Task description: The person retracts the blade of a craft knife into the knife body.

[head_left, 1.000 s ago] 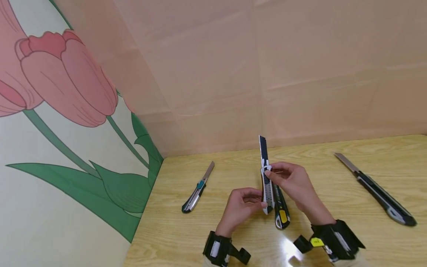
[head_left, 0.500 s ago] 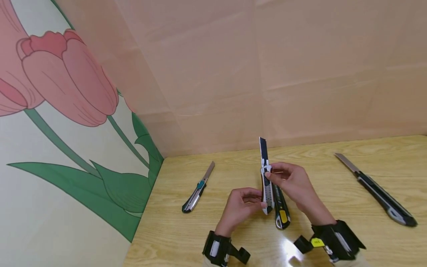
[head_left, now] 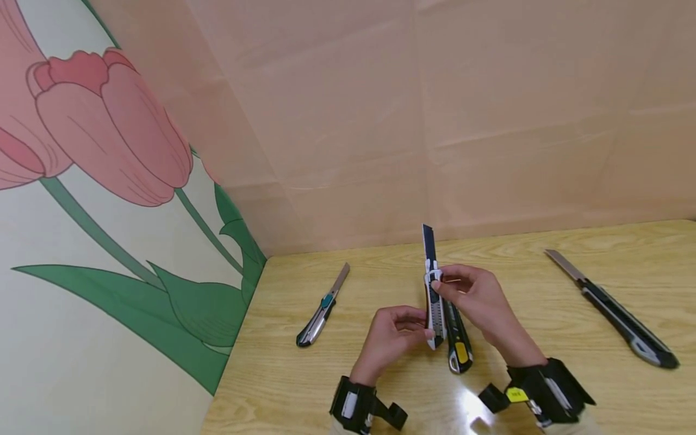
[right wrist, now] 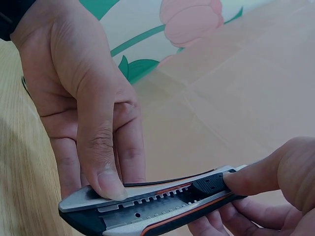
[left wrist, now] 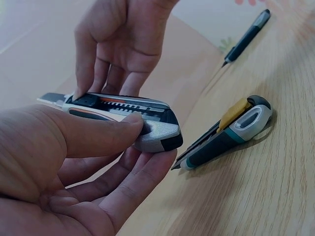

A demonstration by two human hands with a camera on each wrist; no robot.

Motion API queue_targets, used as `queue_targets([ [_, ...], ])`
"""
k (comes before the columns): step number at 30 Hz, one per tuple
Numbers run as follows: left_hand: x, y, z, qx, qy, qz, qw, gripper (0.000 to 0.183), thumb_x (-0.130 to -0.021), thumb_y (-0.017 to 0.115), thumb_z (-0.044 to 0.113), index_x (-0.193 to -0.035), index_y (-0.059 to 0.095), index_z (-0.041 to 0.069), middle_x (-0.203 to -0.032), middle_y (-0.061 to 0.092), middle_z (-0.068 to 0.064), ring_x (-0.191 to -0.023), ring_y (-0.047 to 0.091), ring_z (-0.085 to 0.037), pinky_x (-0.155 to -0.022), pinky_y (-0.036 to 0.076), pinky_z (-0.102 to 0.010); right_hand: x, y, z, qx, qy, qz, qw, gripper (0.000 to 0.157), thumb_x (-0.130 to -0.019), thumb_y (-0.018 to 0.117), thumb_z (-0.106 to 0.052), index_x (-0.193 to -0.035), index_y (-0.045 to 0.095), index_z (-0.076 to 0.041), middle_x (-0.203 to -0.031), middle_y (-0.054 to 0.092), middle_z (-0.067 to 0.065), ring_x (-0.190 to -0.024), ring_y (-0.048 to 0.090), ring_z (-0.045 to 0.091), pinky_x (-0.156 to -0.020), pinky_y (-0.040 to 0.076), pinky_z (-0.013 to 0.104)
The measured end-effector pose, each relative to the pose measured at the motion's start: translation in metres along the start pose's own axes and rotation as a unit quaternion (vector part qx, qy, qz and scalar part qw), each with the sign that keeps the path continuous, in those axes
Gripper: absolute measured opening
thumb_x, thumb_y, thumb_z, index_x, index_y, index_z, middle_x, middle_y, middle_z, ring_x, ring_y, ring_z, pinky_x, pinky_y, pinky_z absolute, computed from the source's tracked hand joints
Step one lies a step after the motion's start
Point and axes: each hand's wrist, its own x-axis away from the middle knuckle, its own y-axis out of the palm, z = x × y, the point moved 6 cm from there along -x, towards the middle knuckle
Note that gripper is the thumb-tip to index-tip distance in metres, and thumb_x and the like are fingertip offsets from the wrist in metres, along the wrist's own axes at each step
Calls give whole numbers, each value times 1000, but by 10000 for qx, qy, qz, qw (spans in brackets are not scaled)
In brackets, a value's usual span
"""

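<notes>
Both hands hold a silver-and-black snap-off utility knife (head_left: 436,317) raised over the table, its dark blade (head_left: 429,241) extended and pointing away from me. My left hand (head_left: 393,337) pinches the tail end between thumb and fingers. Near the blade end, my right hand (head_left: 480,297) grips the body, its thumb against the black slider (right wrist: 209,184). Orange lines and a toothed track show along the body in the right wrist view. Just right of the held knife lies a black utility knife (head_left: 460,344) with a yellow part; its front is partly hidden.
A smaller utility knife (head_left: 315,323) with a teal slider lies on the left of the wooden table (head_left: 272,386), blade out. At the right lies a large black-and-grey utility knife (head_left: 620,314), blade also out. A pinkish sheet (head_left: 348,121) rises behind the table.
The held knife's blade tip sits very slightly lower than a second ago. Both hands keep nearly the same place and hold; the other knives have not moved.
</notes>
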Motion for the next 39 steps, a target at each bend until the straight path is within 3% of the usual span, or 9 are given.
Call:
queue_targets([
  [8, 1, -1, 0, -14, 58, 23, 10000, 23, -80, 75, -6, -103, 71, -8, -100, 73, -22, -89, 69, -36, -74, 57, -22, 0, 5, 0, -41, 16, -133, 9999, 33, -93, 67, -16, -122, 63, -1, -113, 65, 19, -103, 61, 34, -75, 52, 32],
  [11, -1, -2, -2, -58, 90, 55, 9999, 23, -80, 75, -5, -102, 71, -7, -98, 73, -19, -87, 70, -32, -73, 57, -21, -1, 6, 1, -53, 11, -155, 9999, 32, -93, 67, -13, -122, 63, -2, -113, 65, 18, -103, 61, 33, -76, 52, 33],
  [17, -6, -1, -22, 39, -26, 65, 10000, 23, -79, 77, -4, -102, 73, -3, -98, 74, -16, -86, 70, -29, -74, 58, -24, -1, 9, 2, -154, -6, -205, 9997, 30, -92, 67, -9, -121, 63, -2, -115, 64, 18, -103, 61, 33, -76, 53, 34],
  [20, -9, -1, -32, 72, -21, 48, 10000, 23, -78, 79, 0, -101, 74, 3, -96, 75, -10, -84, 70, -22, -73, 58, -23, -1, 8, 2, -142, -34, -210, 9997, 31, -92, 67, -10, -121, 63, -2, -116, 63, 18, -104, 61, 34, -77, 54, 36],
  [27, -12, -2, -35, 168, -14, 1, 9999, 23, -77, 80, 3, -100, 75, 7, -94, 75, -3, -81, 70, -13, -73, 58, -24, -3, 7, 2, -94, -92, -257, 9996, 30, -92, 68, -11, -121, 63, -2, -114, 64, 17, -103, 61, 35, -78, 54, 38],
  [39, -11, -2, -34, 202, -95, 113, 9997, 23, -77, 79, -1, -99, 75, 3, -95, 75, -12, -83, 71, -25, -69, 57, -22, -3, 7, 3, -116, 14, -368, 9993, 35, -90, 69, -7, -124, 61, -3, -115, 63, 18, -105, 61, 35, -81, 55, 42],
])
